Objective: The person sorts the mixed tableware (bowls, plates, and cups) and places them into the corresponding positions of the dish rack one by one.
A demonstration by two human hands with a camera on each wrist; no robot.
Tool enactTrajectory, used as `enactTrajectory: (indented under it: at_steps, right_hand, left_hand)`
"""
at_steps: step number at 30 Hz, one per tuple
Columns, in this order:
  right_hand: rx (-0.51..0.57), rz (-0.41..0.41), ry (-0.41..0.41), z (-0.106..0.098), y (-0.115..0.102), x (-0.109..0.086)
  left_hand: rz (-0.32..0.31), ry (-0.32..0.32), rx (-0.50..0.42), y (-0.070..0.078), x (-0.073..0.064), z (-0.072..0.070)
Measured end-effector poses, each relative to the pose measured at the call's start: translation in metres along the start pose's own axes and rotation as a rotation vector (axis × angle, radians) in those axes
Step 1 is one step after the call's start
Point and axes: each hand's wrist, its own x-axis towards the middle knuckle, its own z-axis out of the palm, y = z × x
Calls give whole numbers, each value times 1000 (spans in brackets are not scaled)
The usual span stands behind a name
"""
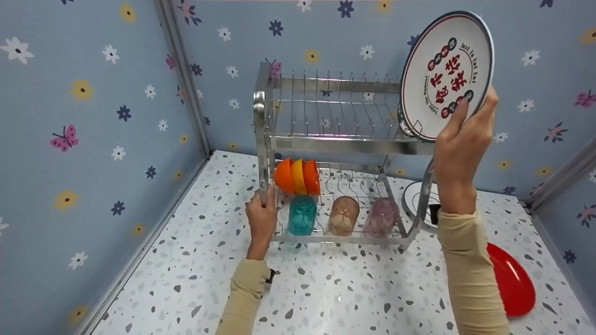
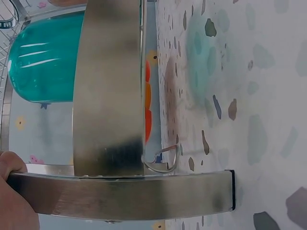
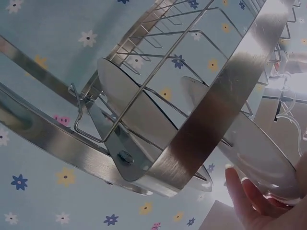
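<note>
My right hand [image 1: 463, 139] pinches a white plate [image 1: 435, 70] with a dark green rim and red lettering, thumb on its face. The plate tilts at the right end of the upper tier of a metal dish rack [image 1: 344, 145]. In the right wrist view the fingers [image 3: 240, 194] lie against the underside of the held plate [image 3: 259, 158], and another plate [image 3: 134, 105] stands in the rack. My left hand [image 1: 261, 216] grips the rack's left upright [image 1: 261, 153]. The left wrist view shows part of that hand [image 2: 17, 196] at the metal frame.
On the lower tier sit stacked orange and yellow bowls [image 1: 298, 177], a teal cup [image 1: 302, 216], an amber cup [image 1: 343, 216] and a pink cup [image 1: 382, 217]. A red dish [image 1: 514, 281] and a white dark-rimmed plate [image 1: 412, 197] lie on the speckled counter [image 1: 326, 293] to the right.
</note>
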Motion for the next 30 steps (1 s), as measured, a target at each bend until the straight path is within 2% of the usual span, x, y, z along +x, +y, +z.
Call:
enactTrajectory:
  at_steps: [7, 12, 16, 18, 23, 30]
  right_hand:
    - [-113, -17, -7, 4, -1, 10]
    - [-157, 9, -69, 12, -3, 9]
    - [-194, -9, -118, 18, -4, 10]
    - [-217, -42, -135, 20, -3, 10]
    - [-231, -80, -143, 23, -1, 10]
    - [-235, -47, -173, 24, -1, 14]
  left_hand:
    - [17, -17, -6, 0, 1, 2]
    - [29, 0, 1, -2, -2, -2]
    - [44, 8, -9, -2, -3, -3]
    - [46, 10, -18, -2, -3, -2]
    - [45, 13, -14, -2, -4, -2]
    - [34, 10, -8, -4, -4, -4]
